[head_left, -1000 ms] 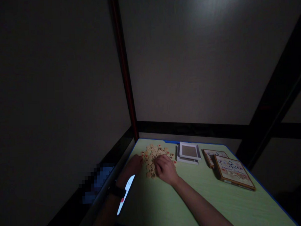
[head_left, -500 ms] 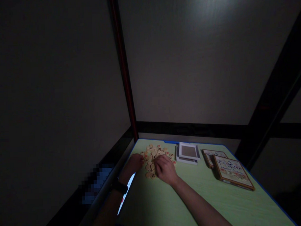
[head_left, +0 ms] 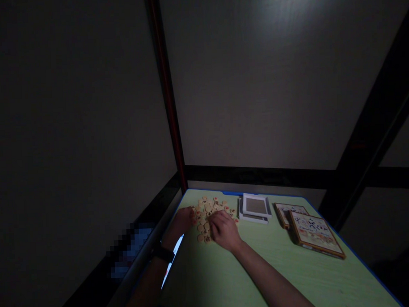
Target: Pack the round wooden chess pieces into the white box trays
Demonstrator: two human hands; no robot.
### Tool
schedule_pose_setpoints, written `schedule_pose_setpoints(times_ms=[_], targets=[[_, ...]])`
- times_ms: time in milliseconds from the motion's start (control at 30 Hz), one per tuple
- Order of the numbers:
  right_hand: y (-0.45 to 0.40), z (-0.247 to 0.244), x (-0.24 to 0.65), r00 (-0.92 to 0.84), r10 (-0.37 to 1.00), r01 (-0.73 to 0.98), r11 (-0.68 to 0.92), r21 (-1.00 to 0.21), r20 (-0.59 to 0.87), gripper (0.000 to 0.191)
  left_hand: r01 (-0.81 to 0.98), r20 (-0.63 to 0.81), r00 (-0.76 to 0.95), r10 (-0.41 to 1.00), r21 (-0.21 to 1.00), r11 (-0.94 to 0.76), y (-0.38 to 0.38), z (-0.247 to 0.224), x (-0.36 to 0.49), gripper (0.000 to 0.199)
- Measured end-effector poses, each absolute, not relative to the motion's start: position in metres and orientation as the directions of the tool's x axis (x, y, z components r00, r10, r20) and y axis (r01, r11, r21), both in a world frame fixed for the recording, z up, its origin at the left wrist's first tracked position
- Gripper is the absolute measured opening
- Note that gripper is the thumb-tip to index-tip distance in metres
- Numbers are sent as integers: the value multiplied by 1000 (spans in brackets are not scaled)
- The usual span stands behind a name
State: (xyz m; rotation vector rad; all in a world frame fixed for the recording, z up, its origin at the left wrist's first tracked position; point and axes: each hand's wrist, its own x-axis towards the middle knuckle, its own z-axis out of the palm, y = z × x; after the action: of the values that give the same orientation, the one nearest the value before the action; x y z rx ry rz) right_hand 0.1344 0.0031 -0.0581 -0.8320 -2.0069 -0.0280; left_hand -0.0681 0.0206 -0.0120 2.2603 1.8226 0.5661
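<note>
Round wooden pieces, some with red or dark characters, lie spread at the far left of the green table. At the left edge of these pieces is my left hand, its fingers curled inward; whatever they hold is too small and dark to make out. My right hand rests over the right side of the spread, with its fingers bent down and together among the pieces. What lies under its fingertips is hidden.
Two white open trays, partly stacked, are at the table's back. Right of them, one flat printed box overlaps another. A bright screen-like strip shows beneath my left wrist. Walls rise behind and left.
My left hand has shifted very slightly left and up, its fingers still curled. My right hand stays in nearly the same place over the pieces.
</note>
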Motion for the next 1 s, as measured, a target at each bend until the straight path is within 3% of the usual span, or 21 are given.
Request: schedule_pose_setpoints(times_ms=[200,433,867,1000], targets=[[3,-58,134,-352,553,581,762,-287,755,22,901,206,228,951,325,-287,14,-15,-68,23],[0,-55,133,-367,543,545,784,-298,755,21,897,97,368,925,225,-380,0,-27,-60,23],[1,-56,132,-353,546,532,785,-317,760,24,917,65,383,922,96,-387,-8,-26,-46,24],[0,-55,132,-356,549,530,785,-321,756,23,923,112,354,928,116,-366,-11,-22,-45,22]])
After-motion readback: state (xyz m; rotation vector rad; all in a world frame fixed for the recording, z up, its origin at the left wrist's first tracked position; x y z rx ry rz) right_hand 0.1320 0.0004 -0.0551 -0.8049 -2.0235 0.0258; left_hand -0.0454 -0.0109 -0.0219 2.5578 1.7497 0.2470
